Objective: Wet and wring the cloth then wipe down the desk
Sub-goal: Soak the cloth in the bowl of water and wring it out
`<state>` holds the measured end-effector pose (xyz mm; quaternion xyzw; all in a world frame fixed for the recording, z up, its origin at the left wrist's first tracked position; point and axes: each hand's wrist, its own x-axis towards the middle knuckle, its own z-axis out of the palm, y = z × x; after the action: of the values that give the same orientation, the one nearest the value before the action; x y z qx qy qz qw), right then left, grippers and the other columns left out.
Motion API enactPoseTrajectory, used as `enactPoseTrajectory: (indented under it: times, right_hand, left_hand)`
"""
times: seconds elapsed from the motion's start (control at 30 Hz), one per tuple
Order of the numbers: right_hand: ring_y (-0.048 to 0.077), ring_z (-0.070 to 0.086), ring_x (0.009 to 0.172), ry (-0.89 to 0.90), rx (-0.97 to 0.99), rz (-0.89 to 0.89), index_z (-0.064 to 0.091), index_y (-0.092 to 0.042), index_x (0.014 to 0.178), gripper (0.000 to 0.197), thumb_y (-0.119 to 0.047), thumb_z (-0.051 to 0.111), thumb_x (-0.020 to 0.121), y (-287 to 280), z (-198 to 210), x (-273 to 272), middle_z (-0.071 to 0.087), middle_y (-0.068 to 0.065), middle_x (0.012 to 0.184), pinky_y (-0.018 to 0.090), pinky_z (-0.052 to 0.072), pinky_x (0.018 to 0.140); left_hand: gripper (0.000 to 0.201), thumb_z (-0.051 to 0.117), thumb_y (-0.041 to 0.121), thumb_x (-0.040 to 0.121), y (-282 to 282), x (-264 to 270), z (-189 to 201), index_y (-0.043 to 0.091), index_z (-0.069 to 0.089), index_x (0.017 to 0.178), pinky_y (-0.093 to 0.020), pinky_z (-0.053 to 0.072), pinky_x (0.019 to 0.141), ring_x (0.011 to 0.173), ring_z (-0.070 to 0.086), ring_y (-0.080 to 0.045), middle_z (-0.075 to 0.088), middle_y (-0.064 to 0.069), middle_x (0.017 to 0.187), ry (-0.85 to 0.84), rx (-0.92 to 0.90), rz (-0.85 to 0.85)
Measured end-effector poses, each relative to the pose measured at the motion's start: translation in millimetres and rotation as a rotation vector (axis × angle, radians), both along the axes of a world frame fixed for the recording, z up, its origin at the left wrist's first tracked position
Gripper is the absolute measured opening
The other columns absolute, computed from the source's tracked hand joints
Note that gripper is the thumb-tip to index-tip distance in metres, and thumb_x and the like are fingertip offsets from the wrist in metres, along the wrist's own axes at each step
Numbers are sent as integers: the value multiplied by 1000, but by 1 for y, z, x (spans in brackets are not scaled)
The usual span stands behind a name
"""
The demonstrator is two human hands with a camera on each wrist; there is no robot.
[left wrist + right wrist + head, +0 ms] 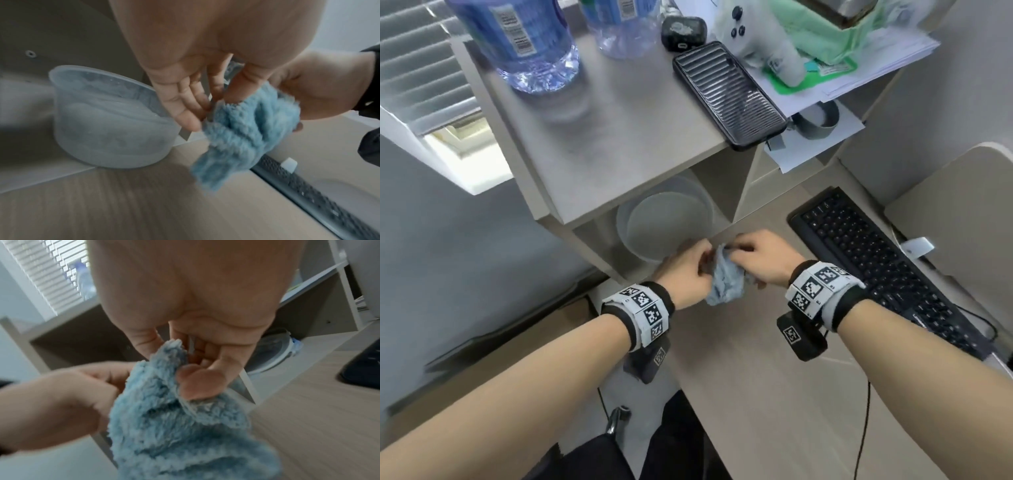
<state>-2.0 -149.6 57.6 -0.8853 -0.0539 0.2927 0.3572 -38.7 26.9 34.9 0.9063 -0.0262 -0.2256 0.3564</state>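
Observation:
A fluffy light-blue cloth (726, 282) hangs bunched between both hands, just above the wooden desk (763, 387). My left hand (690, 274) pinches its left side; in the left wrist view the thumb (236, 87) presses the cloth (246, 134) against the index finger. My right hand (758, 257) grips the right side, thumb (195, 382) clamping a fold of the cloth (174, 426). A translucent plastic tub (626, 219) holding water stands under the shelf, just beyond the hands; its wall (102, 133) shows left of the cloth.
A black keyboard (887, 270) lies on the desk to the right. The shelf (619, 137) above the tub carries water bottles (524, 41), a phone (729, 96), papers and a small black case. A chair and my legs are at the bottom edge.

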Motion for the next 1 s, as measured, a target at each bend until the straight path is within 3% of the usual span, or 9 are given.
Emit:
enactPoseTrajectory:
  times: [0.13, 0.27, 0.37, 0.43, 0.53, 0.6, 0.7, 0.83, 1.0]
  right_hand:
    - [24, 65, 56, -40, 191, -126, 66, -5, 88, 16, -7, 51, 89, 12, 30, 15, 63, 10, 72, 36, 57, 47]
    - [25, 65, 60, -116, 171, -72, 61, -15, 99, 15, -9, 50, 91, 26, 34, 28, 64, 8, 75, 40, 60, 54]
    - [28, 66, 67, -108, 132, -54, 57, -20, 104, 17, -10, 49, 93, 40, 19, 37, 63, 7, 81, 45, 61, 57]
    - [32, 68, 73, -118, 112, -72, 58, -22, 105, 17, -11, 51, 93, 50, 7, 43, 65, 10, 89, 48, 61, 64]
    - [31, 66, 94, -170, -42, 7, 61, -20, 115, 24, -14, 52, 93, 62, -13, 53, 68, 12, 110, 31, 52, 81]
    - [31, 64, 98, -180, -171, 135, 58, -20, 122, 27, -20, 48, 97, 66, -22, 54, 67, 10, 111, 28, 46, 79]
    - [33, 63, 97, -202, -290, 231, 55, -23, 118, 23, -25, 46, 96, 66, -31, 52, 67, 10, 109, 36, 51, 81]
    - [34, 63, 99, -226, -371, 253, 54, -20, 117, 23, -23, 45, 96, 66, -36, 47, 67, 12, 111, 41, 53, 83]
    - [39, 63, 95, -235, -440, 282, 54, -13, 118, 25, -22, 45, 97, 50, -40, 34, 67, 19, 107, 38, 48, 74]
  left_hand:
    - [54, 60, 29, 73, 5, -3, 15, 28, 44, 125, -30, 45, 87, 106, 57, -18, 60, 4, 118, 54, -206, 188]
    - [52, 65, 40, 74, 11, 8, 1, 28, 51, 124, -38, 49, 97, 111, 61, -21, 65, 3, 120, 33, -238, 483]
    - [39, 60, 23, 85, 18, 18, -11, 20, 49, 123, -35, 48, 93, 110, 61, -29, 64, -5, 120, 16, -134, 578]
    - [35, 54, 17, 89, 21, 23, -19, 14, 46, 122, -34, 47, 89, 110, 59, -32, 62, -10, 121, 20, -59, 568]
    - [35, 53, 20, 88, 24, 30, -31, 12, 46, 121, -41, 46, 96, 113, 56, -36, 62, -13, 121, 31, 119, 498]
    - [35, 53, 23, 87, 27, 32, -38, 14, 51, 121, -42, 45, 99, 115, 55, -37, 63, -13, 120, 67, 225, 393]
    - [28, 53, 33, 86, 31, 28, -43, 18, 58, 109, -40, 53, 87, 101, 62, -36, 68, -11, 108, 58, 312, 270]
    - [29, 53, 36, 83, 33, 23, -40, 19, 59, 106, -39, 55, 81, 96, 65, -36, 69, -10, 104, 71, 309, 181]
    - [22, 57, 36, 86, 27, 15, -31, 20, 61, 101, -31, 49, 73, 91, 64, -30, 68, -6, 101, 104, 293, 90]
